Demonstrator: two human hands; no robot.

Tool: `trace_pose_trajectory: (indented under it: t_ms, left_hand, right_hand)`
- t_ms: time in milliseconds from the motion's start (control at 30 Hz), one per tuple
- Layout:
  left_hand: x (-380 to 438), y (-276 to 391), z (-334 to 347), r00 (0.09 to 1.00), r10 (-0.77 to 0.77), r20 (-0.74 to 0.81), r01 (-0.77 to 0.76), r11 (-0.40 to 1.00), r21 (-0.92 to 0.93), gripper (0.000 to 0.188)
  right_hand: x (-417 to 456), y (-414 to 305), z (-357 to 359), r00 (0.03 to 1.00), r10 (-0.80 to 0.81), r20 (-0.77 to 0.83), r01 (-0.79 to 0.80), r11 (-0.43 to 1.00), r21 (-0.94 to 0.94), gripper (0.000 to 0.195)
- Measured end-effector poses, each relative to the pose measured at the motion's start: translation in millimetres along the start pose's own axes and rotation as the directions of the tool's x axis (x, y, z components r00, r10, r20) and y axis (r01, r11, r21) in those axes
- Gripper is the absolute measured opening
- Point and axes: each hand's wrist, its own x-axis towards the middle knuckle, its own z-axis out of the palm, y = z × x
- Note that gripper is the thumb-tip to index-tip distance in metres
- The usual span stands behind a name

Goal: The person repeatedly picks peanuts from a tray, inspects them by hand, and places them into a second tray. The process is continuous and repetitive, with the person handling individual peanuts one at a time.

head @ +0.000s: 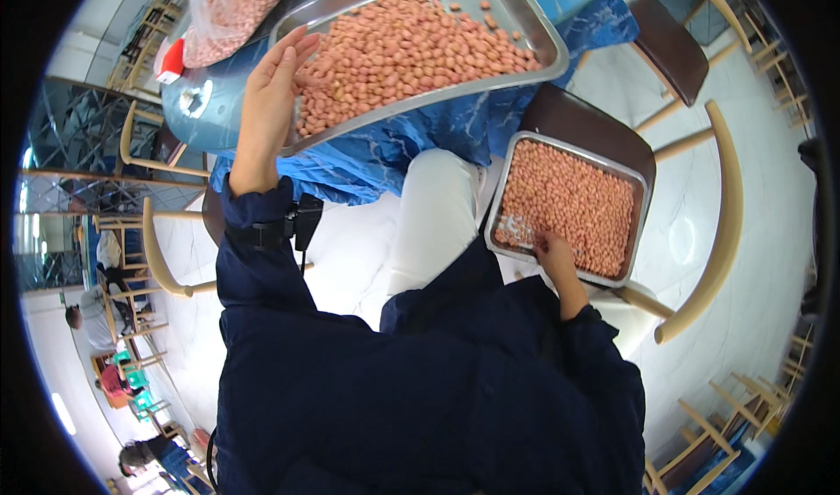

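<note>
My left hand [279,71] is at the left end of a large metal tray [453,91], palm turned toward the pile with its fingers stretched out. Pink-skinned shelled peanuts [407,52] are heaped in that tray, and a few lie scattered near its far right corner. Lower right, a smaller metal tray [571,142] full of similar peanuts [571,199] rests on a chair seat. My right hand [558,257] reaches over its near edge, fingertips bent down at the peanuts. Whether those fingers hold any is hidden. Beside them a patch of tray bottom shows.
A clear plastic bag of peanuts [239,16] and a red and white box [172,62] stand on the round table [203,124], which has a blue cloth [367,157]. Wooden chairs, one with a curved backrest [722,232], surround me. People sit far left.
</note>
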Motion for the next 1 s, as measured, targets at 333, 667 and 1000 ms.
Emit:
trace_pose_trajectory:
  t_ms: [333,667,1000]
  left_hand:
    - [-14.8,-2.6,-1.7,0.988,0.141,-0.056,-0.103,0.896,0.433,0.015]
    - [-32.0,11.0,6.1,0.953,0.239,0.189,-0.291,0.536,0.792,0.016]
    - [-27.4,6.5,7.9,0.967,0.194,0.168,-0.251,0.582,0.774,0.017]
  right_hand:
    - [2.0,-11.8,-4.4,0.999,0.035,0.004,-0.035,0.999,0.005,0.024]
    - [1.2,-18.0,-5.3,1.0,0.024,0.02,-0.023,0.999,-0.043,0.026]
    - [0.5,-19.3,-6.7,0.999,0.013,0.031,-0.012,1.0,-0.028,0.028]
